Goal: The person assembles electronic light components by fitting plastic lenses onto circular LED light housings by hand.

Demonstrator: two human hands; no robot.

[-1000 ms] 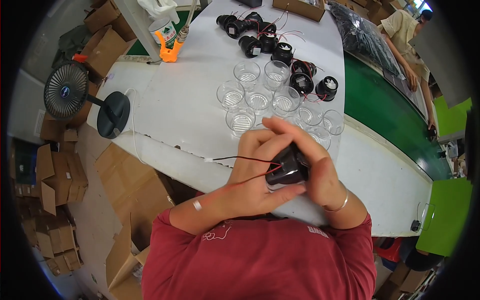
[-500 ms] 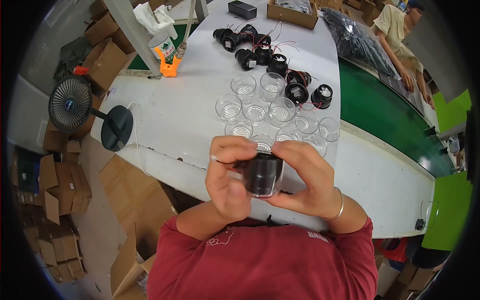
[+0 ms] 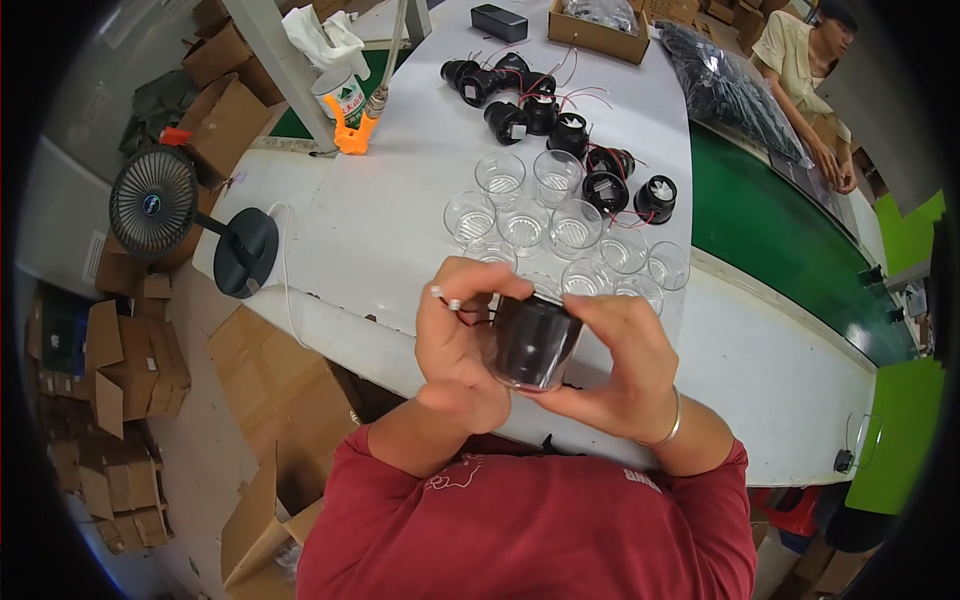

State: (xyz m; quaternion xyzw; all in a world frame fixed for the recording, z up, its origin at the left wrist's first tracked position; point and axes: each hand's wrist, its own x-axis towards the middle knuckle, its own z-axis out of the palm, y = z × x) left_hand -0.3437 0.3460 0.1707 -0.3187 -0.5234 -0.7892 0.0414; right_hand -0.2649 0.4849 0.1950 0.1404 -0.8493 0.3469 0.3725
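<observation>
The right hand [image 3: 628,365] pinches a black cylindrical unit in a clear plastic shell [image 3: 535,342] between thumb and fingers, above the white counter's [image 3: 370,220] near edge; the left hand [image 3: 455,345] curls against its left side, white wire connectors [image 3: 446,299] by its fingers. Clear round cups [image 3: 522,226] stand toward the counter's right edge; black round units with red wires [image 3: 568,137] lie beyond, toward the far edge.

Clear cup [image 3: 490,250] partly behind left grip [image 3: 455,350]
</observation>
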